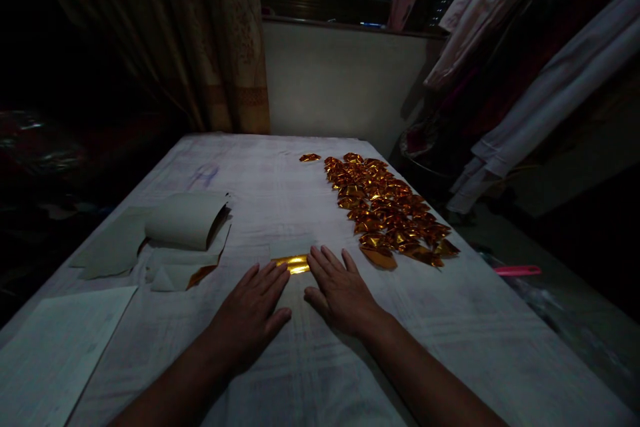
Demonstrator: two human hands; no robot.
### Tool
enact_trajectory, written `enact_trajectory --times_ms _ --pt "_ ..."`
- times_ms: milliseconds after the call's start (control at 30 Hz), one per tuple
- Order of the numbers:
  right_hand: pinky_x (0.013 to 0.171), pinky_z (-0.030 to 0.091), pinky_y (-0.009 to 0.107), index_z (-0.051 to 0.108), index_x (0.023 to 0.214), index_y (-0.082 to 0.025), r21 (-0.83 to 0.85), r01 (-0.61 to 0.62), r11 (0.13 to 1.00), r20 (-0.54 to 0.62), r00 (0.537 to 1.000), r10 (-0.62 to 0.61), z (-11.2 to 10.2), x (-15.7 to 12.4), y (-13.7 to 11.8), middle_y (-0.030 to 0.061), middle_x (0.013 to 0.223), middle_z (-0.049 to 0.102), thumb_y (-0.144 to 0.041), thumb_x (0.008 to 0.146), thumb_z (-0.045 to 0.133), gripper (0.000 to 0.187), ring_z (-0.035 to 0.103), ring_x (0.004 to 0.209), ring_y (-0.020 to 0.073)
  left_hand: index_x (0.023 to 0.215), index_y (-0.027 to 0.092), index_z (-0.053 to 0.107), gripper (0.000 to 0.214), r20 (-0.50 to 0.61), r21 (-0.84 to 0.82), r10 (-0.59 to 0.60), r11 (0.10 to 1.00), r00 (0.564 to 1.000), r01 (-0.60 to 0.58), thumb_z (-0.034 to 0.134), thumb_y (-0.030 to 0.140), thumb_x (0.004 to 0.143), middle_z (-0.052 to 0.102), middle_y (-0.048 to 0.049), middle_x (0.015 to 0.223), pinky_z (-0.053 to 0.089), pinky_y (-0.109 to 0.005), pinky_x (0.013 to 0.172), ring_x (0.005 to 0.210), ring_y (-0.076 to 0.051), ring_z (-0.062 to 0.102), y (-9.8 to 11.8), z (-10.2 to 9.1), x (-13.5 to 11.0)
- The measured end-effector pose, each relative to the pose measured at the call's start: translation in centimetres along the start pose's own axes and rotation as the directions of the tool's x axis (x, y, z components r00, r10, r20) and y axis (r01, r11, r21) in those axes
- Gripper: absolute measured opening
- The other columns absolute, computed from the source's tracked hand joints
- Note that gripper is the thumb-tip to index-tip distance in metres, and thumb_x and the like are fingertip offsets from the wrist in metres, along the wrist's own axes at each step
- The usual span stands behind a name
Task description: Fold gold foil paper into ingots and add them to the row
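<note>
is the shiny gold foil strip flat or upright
Flat: the gold foil strip lies low, left hand and right hand touching opposite ends.

I see room to reach up the middle of the surface point(265, 180), between the curled papers point(185, 220) on the left and crowded foil pieces point(383, 203) on the right; a wall point(340, 80) closes the far end.

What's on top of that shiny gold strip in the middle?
The left hand partly covers the left side of the gold strip, and the right hand covers its right end. Shiny gold shows between them. The parts beneath the hands can't be seen.
</note>
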State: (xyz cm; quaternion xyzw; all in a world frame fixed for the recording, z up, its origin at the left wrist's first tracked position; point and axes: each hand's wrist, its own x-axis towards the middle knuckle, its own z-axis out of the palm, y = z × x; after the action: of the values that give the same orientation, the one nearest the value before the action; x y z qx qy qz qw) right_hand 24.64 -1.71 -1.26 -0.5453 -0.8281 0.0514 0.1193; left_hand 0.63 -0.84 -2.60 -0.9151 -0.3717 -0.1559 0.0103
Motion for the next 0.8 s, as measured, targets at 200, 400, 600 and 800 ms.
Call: enact_trajectory --times_ms 200,400,600,800 --pt "0.120 0.023 0.063 0.044 0.150 -0.017 0.007 -0.022 1.000 0.048 0.999 0.022 -0.6 0.3 -0.3 0.0131 0.158 0.038 -0.046 0.100 0.050 0.058 0.033 0.148 0.0320 0.149 0.021 0.047 0.058 0.013 0.092 -0.011 0.996 1.000 0.010 0.043 0.053 0.101 0.054 -0.0086 0.149 0.033 -0.048 0.118 0.138 -0.026 0.050 -1.2 -0.2 -1.3" --pt "0.122 0.018 0.061 0.045 0.150 -0.017 -0.011 0.082 0.997 -0.040 0.996 -0.082 -0.2 0.5 -2.0 0.0123 0.157 0.040 -0.043 0.101 0.051 0.056 0.031 0.149 0.0297 0.146 0.021 0.050 0.054 -0.036 0.100 -0.011 0.995 0.999 0.014 0.043 0.051 0.101 0.056 -0.0082 0.148 0.032 -0.049 0.117 0.139 -0.026 0.049 -1.1 0.1 -1.2" --pt "0.123 0.016 0.059 0.037 0.154 -0.019 0.061 0.126 0.990 0.109 0.985 -0.132 0.2 0.5 -3.2 0.0123 0.160 0.034 -0.048 0.103 0.043 0.059 0.029 0.150 0.0268 0.146 0.021 0.049 0.055 -0.032 0.111 -0.035 0.993 0.999 0.038 0.042 0.052 0.102 0.054 -0.0077 0.149 0.027 -0.049 0.118 0.140 -0.027 0.047 -1.1 0.4 -1.3" --pt "0.122 0.014 0.060 0.039 0.153 -0.015 0.031 -0.068 0.997 0.125 0.990 0.064 -0.4 -1.0 -1.0 0.0159 0.161 0.030 -0.050 0.103 0.042 0.061 0.026 0.151 0.0295 0.146 0.023 0.050 0.053 -0.007 0.087 -0.050 0.995 0.999 0.051 0.043 0.051 0.101 0.057 -0.0071 0.147 0.025 -0.050 0.119 0.139 -0.028 0.048 -1.2 0.1 -1.3"
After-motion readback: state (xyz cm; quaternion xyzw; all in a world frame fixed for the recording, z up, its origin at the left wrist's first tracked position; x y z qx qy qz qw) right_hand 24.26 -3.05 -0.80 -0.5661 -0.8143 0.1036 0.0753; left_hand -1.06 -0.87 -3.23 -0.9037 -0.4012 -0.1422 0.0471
